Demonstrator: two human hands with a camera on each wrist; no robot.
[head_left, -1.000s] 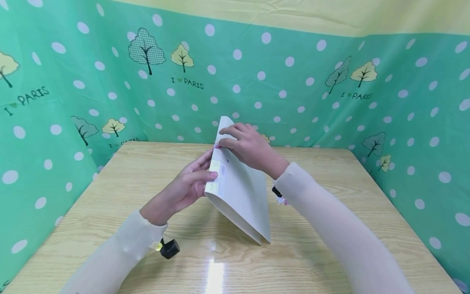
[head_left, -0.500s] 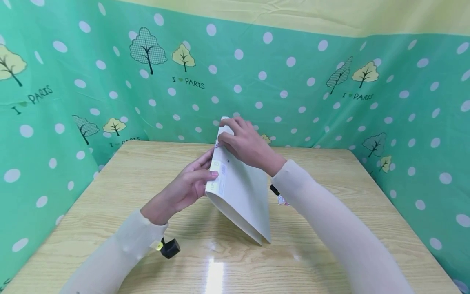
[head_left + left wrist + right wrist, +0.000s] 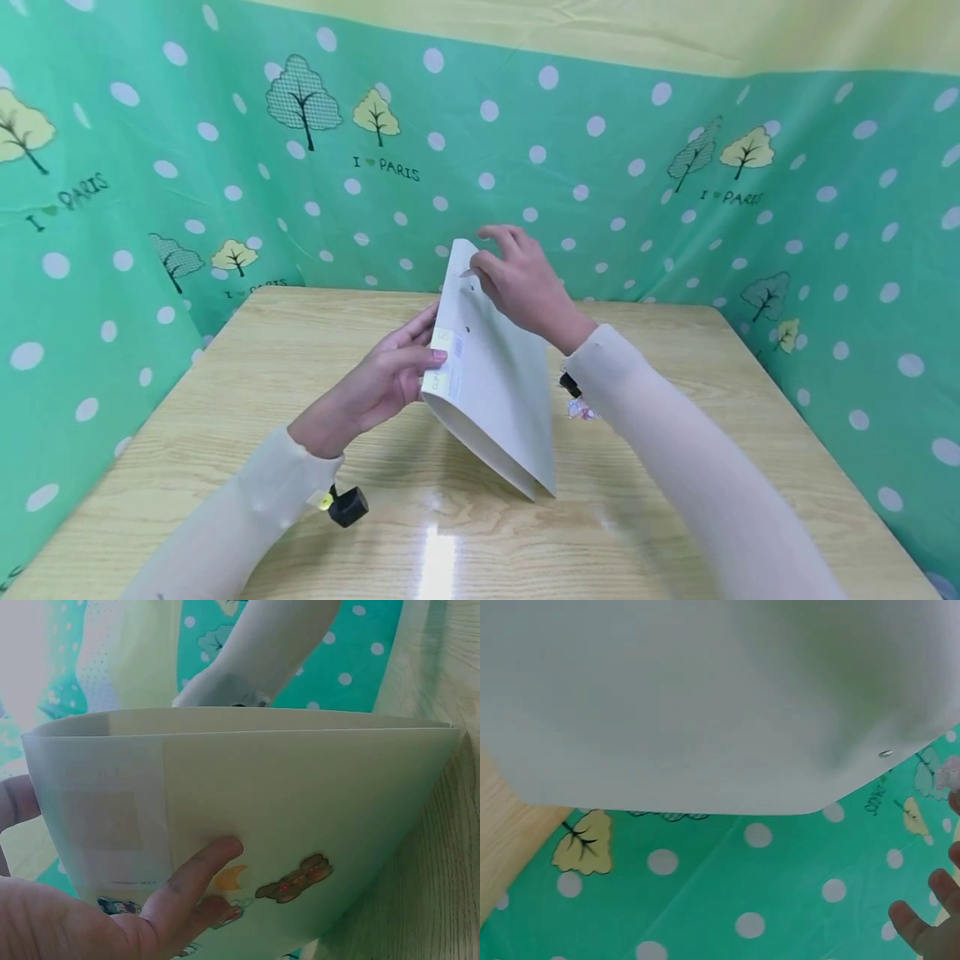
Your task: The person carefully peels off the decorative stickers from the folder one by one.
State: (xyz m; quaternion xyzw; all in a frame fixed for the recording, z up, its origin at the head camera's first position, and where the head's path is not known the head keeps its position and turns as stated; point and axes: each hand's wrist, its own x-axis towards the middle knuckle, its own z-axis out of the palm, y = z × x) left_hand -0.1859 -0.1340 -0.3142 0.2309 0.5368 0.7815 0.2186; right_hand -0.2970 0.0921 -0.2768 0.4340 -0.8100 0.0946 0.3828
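A pale file folder point(image 3: 502, 392) stands tilted on the table, its spine up and its covers hanging down. My left hand point(image 3: 386, 371) grips the spine's near end, thumb on the labelled side and fingers behind. In the left wrist view, those fingers lie across a cover with a brown bear picture point(image 3: 296, 879) and an orange moon shape point(image 3: 231, 877). My right hand point(image 3: 528, 283) is raised beside the spine's far end, fingers bent. At its fingertips, the right wrist view shows a small pink translucent sticker point(image 3: 949, 774). Two small holes show in the cover below this hand.
The folder's lower edges meet the wooden table point(image 3: 315, 333). A green dotted curtain point(image 3: 480, 167) encloses the table at the back and both sides. A small black camera point(image 3: 348, 507) hangs from the left sleeve, near the tabletop.
My right hand has lifted off the spine and moved slightly right and up, uncovering the upper hole; the pink piece no longer shows at the spine. My left hand and the folder stay put.
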